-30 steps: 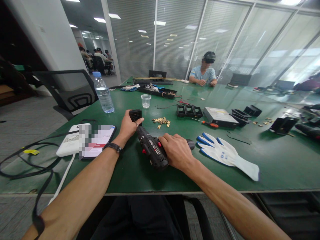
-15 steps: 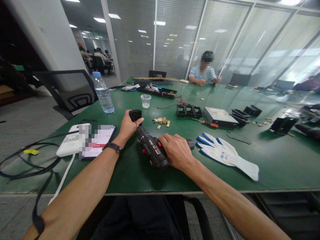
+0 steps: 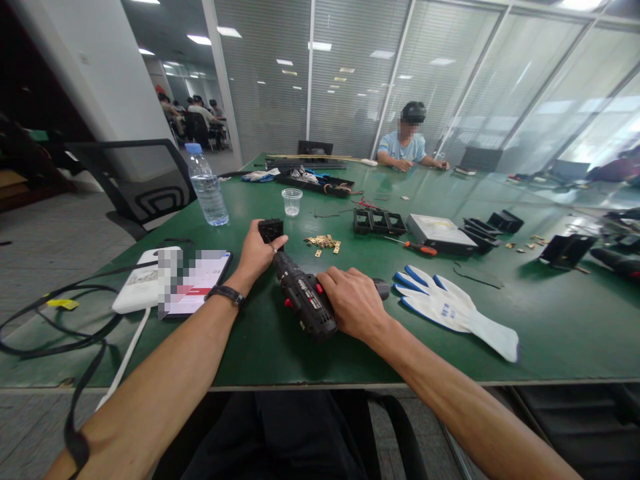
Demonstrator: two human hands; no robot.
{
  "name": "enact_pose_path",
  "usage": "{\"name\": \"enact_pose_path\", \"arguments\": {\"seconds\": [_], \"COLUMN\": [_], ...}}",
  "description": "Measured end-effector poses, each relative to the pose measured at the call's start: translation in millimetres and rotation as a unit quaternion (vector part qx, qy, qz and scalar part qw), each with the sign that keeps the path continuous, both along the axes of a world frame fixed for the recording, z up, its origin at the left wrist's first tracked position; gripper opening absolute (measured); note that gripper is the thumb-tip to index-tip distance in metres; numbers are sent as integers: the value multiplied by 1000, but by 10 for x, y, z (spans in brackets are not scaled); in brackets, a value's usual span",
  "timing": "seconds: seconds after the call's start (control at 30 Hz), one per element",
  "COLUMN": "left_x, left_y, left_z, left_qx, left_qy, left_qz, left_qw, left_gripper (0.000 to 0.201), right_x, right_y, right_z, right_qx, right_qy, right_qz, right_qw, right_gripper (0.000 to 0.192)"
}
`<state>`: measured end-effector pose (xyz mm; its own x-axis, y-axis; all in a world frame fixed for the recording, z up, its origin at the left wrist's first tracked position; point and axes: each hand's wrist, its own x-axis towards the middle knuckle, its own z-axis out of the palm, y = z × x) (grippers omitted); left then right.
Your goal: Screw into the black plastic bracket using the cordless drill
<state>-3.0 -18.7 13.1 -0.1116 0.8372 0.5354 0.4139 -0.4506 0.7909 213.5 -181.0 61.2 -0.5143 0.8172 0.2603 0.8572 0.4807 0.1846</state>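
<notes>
My right hand (image 3: pixel 356 302) grips a black cordless electric screwdriver (image 3: pixel 302 297) that lies low over the green table (image 3: pixel 280 350), its tip pointing away at a small black plastic part (image 3: pixel 270 230). My left hand (image 3: pixel 257 253) holds that part upright on the table, thumb against its right side. The driver's bit meets the part near my left thumb; the contact point is hidden. A black band sits on my left wrist.
A phone (image 3: pixel 196 283) and a white power bank (image 3: pixel 143 288) with cables lie at left. Behind are a water bottle (image 3: pixel 206 186), a plastic cup (image 3: pixel 291 201), brass pieces (image 3: pixel 323 243), black frames (image 3: pixel 379 222), an orange-handled screwdriver (image 3: pixel 415 247). A white glove (image 3: pixel 454 309) lies at right. Another person (image 3: pixel 409 141) sits across the table.
My hands and the driver have stayed put. The person across the table has shifted their arms and lowered a hand to the table.
</notes>
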Motion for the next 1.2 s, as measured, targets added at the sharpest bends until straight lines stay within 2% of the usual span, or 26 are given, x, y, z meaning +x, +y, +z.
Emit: {"name": "enact_pose_path", "arguments": {"seconds": [1.2], "left_x": [-23], "left_y": [28], "left_z": [-30], "left_qx": [3], "left_qy": [12], "left_qz": [-3], "left_qw": [1000], "left_gripper": [53], "right_x": [-5], "right_y": [2], "right_z": [-11], "right_qx": [11], "right_qy": [3], "right_qz": [1], "right_qw": [1000], "right_gripper": [25]}}
